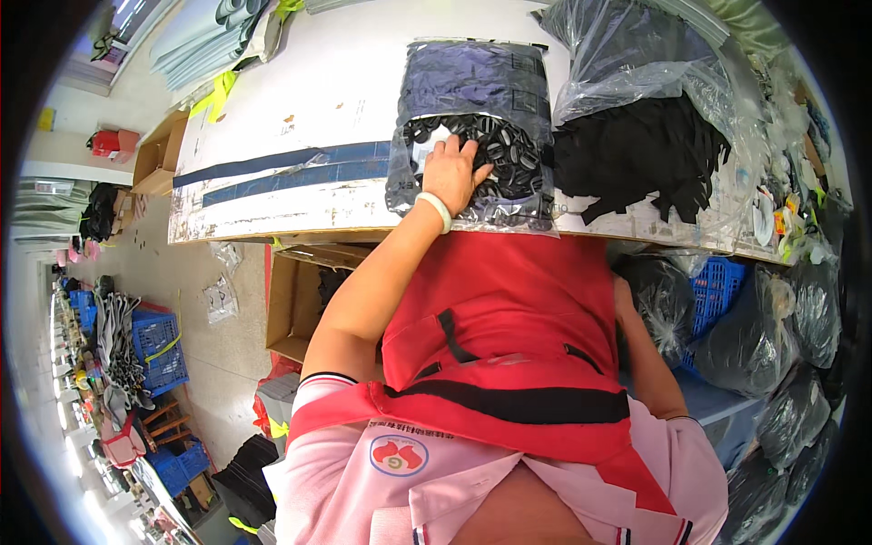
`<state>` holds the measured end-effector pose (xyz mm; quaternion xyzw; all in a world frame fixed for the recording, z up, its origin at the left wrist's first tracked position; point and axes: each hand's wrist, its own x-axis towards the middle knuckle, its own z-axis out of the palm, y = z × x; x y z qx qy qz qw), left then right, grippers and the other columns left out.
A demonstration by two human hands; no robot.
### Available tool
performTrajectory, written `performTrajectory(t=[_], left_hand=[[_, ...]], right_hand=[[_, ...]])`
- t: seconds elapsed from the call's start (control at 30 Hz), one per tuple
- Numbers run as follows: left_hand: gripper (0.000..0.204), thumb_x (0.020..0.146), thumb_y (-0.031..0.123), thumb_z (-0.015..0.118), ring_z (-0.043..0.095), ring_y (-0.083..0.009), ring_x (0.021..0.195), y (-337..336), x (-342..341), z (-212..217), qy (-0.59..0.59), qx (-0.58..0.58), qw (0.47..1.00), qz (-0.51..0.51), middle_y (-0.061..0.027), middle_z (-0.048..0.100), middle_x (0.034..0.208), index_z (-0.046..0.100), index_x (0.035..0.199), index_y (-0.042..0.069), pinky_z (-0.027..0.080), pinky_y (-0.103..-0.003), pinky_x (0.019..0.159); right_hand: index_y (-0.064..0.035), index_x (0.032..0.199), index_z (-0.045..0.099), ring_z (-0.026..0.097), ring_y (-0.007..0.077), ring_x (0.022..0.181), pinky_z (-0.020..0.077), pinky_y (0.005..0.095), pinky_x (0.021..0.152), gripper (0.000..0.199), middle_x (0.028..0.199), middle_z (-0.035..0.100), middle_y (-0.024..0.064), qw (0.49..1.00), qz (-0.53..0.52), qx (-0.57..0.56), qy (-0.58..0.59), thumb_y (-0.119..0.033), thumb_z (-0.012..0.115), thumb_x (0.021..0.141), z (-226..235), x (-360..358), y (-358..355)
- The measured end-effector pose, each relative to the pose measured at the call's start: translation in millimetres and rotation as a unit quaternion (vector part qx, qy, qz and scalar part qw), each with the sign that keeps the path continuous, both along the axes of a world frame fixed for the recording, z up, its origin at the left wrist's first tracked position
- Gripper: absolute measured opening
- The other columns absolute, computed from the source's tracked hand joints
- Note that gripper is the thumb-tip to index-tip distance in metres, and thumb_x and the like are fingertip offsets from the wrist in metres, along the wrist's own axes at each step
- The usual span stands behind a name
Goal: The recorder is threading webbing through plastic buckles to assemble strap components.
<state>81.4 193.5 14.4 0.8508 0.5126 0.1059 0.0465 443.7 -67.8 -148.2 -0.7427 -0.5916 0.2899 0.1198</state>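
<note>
My left hand (451,174), with a pale bangle on its wrist, lies over a clear plastic bag (472,77) at the table's front edge. Its fingers are spread on a heap of small black plastic buckles (510,154), which shows in the lower half of the bag. A white slip (427,150) is beside the fingertips among the buckles. My right arm (656,363) hangs down at my side, and its hand is hidden behind the red apron (518,291). To the right of the bag, a pile of black strap pieces (640,154) spreads out from another clear bag (627,54).
The white worktable (300,100) carries blue tape strips near its front edge. An open cardboard box (292,304) stands under it at left. Stuffed plastic bags (749,336) and a blue crate (718,291) crowd the right. Grey sheets (204,45) are stacked at the far left.
</note>
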Motion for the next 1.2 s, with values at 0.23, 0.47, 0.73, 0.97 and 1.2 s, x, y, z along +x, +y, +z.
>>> performTrajectory(t=[0.23, 0.47, 0.73, 0.97, 1.2], left_hand=[[0.024, 0.081, 0.018, 0.07, 0.064, -0.0352, 0.069, 43, -21, -9, -0.316, -0.026, 0.946, 0.07, -0.0187, 0.065, 0.079, 0.065, 0.098, 0.002, 0.051, -0.041, 0.061], [0.021, 0.092, 0.024, 0.063, 0.063, -0.0233, 0.063, 48, -28, 14, -0.747, -0.512, 0.386, 0.174, -0.0096, 0.062, 0.085, 0.06, 0.101, 0.005, 0.052, -0.027, 0.045], [0.022, 0.095, 0.026, 0.059, 0.06, -0.0199, 0.068, 19, -34, 12, -0.774, -0.543, 0.309, 0.108, -0.008, 0.059, 0.088, 0.057, 0.105, 0.007, 0.049, -0.024, 0.046], [0.028, 0.095, 0.023, 0.06, 0.056, -0.0101, 0.057, -103, 1, 41, -0.735, -0.479, 0.472, 0.087, -0.0042, 0.06, 0.073, 0.06, 0.112, 0.001, 0.043, -0.021, 0.041], [0.034, 0.096, 0.022, 0.054, 0.068, -0.0234, 0.08, -131, -25, 24, -0.757, -0.511, 0.392, 0.11, -0.0115, 0.065, 0.096, 0.054, 0.12, -0.002, 0.051, -0.027, 0.044]], right_hand=[[-0.0008, 0.102, 0.064, 0.062, 0.0415, 0.093, 0.0499, 0.0451, 0.079, 0.027, 0.097, 0.065, 0.0249, 0.999, 0.05, -0.016, -0.011, -0.019, 0.056, 0.084, 47, 2, 20], [-0.0012, 0.102, 0.064, 0.066, 0.032, 0.086, 0.0508, 0.0371, 0.076, 0.021, 0.091, 0.068, 0.017, 0.999, 0.026, -0.012, 0.025, -0.01, 0.062, 0.083, 104, -11, 23], [-0.0028, 0.107, 0.064, 0.065, 0.0277, 0.086, 0.0508, 0.0352, 0.075, 0.023, 0.098, 0.068, 0.0139, 0.986, 0.101, 0.071, 0.11, -0.012, 0.062, 0.086, 167, -84, 53], [-0.0002, 0.109, 0.061, 0.059, 0.0077, 0.07, 0.0477, 0.0211, 0.06, 0.023, 0.087, 0.066, 0.0065, 0.89, -0.021, 0.061, 0.451, -0.016, 0.06, 0.093, 217, -193, 110], [0.0, 0.096, 0.06, 0.054, 0.0058, 0.058, 0.0443, 0.0198, 0.049, 0.017, 0.078, 0.065, 0.0045, 0.861, -0.025, -0.011, 0.508, -0.016, 0.062, 0.091, 200, -205, 113]])
